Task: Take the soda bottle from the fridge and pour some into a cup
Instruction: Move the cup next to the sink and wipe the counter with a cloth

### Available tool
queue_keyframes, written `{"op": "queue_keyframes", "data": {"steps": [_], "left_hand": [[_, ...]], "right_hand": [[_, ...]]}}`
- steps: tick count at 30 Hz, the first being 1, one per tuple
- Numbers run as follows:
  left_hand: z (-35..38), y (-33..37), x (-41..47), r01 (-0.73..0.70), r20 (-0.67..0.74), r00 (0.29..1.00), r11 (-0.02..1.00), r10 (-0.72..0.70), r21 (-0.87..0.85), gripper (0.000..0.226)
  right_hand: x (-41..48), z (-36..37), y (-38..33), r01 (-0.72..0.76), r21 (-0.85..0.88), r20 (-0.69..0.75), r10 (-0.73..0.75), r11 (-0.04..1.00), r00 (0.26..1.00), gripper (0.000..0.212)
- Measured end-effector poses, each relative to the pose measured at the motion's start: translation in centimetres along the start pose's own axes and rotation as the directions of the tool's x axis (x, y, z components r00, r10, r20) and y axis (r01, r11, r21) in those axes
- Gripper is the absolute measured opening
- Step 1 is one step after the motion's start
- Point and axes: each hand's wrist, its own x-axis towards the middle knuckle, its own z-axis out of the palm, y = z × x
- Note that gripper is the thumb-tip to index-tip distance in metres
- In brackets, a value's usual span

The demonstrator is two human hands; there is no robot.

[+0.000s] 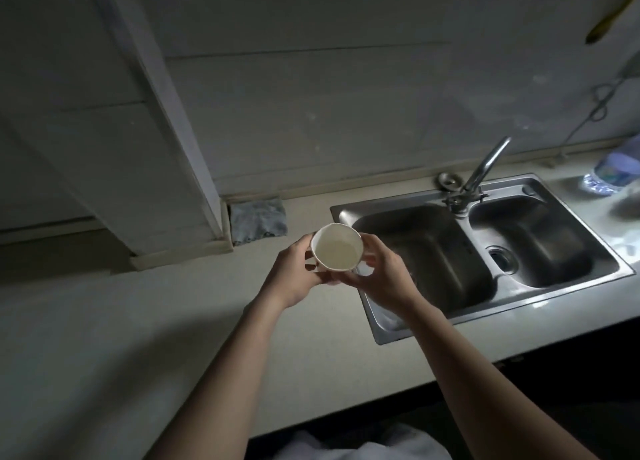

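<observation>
A white paper cup [337, 248] is held above the pale countertop [138, 321], just left of the sink, its mouth tilted toward me. My left hand [292, 274] grips its left side and my right hand [379, 274] holds its right side. The inside of the cup looks pale; whether it holds liquid I cannot tell. A clear plastic bottle [616, 170] with a blue-green label stands blurred at the far right of the counter, beyond the sink.
A steel double sink [408, 328] with a faucet [483, 172] fills the right side. A grey cloth [258, 218] lies by the wall. A white cabinet or panel [166, 140] juts out at left. The counter's front edge runs diagonally below my arms.
</observation>
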Motion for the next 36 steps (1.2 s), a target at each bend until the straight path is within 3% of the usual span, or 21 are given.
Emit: {"op": "queue_keyframes", "data": {"steps": [5, 15, 19, 28, 36], "left_hand": [[1.7, -0.9, 2.8, 0.072, -0.008, 0.997, 0.997, -0.072, -0.008, 0.081], [5.5, -2.5, 6.7, 0.238, -0.158, 0.959, 0.971, -0.235, 0.000, 0.084], [6.2, -3.1, 7.8, 0.289, -0.186, 0.940, 0.957, -0.287, -0.014, 0.082], [6.7, -5.5, 9.4, 0.324, -0.197, 0.924, 0.945, -0.326, -0.045, 0.079], [6.6, -7.3, 9.8, 0.314, -0.200, 0.930, 0.949, -0.309, -0.003, 0.084]], "right_hand": [[1.9, 0.5, 2.9, -0.004, 0.074, 0.046, 0.000, 0.997, 0.999, 0.079], [7.0, -0.2, 8.9, -0.066, 0.094, 0.278, 0.038, 0.993, 0.960, 0.097], [8.1, 0.5, 9.9, -0.106, 0.058, 0.301, 0.084, 0.993, 0.950, 0.083], [9.6, 2.3, 11.0, -0.142, 0.011, 0.352, 0.129, 0.990, 0.927, 0.084], [9.9, 2.6, 11.0, -0.041, -0.095, 0.361, 0.072, 0.995, 0.930, 0.081]]}}
